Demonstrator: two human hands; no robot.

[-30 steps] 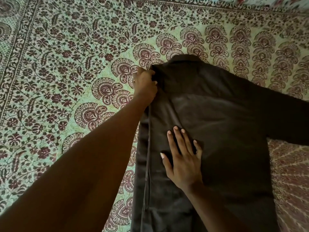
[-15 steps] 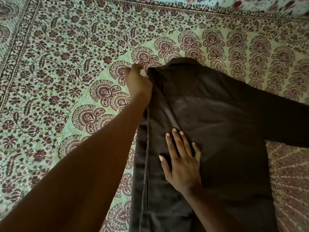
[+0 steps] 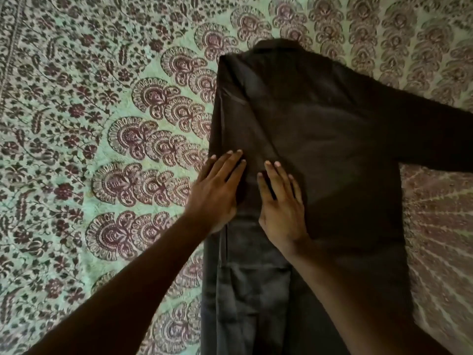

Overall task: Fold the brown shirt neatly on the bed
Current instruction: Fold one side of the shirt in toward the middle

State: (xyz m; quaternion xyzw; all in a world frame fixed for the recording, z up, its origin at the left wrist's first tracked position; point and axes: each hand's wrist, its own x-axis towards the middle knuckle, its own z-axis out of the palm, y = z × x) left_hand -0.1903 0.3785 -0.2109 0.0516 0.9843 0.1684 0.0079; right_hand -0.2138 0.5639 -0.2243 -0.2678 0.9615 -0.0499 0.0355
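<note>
**Brown shirt: left side folded in, now pressing it flat**

Brown shirt point(image 3: 320, 155), dark woven cotton by the look of it, lies flat on the bed's green-and-maroon paisley cover point(image 3: 102, 124), collar away from me and hem towards me. Its left side is folded in over the body, leaving a straight vertical edge, while the right sleeve point(image 3: 430, 139) is spread out sideways across the cover.

A second ago my left hand point(image 3: 217, 193) was up at the shoulder corner, pinching the fabric to square the fold. It has since let go and dropped to mid-length, and now lies flat on the folded edge, fingers straight and together, holding nothing. My right hand point(image 3: 281, 206) has barely moved: palm down just beside the left, fingers slightly spread, pressing the cloth without gripping it.

To me that means the first side fold is set and I am smoothing it. Roughly a third of the job seems done; the right sleeve and side need folding in next, then the length.
</note>
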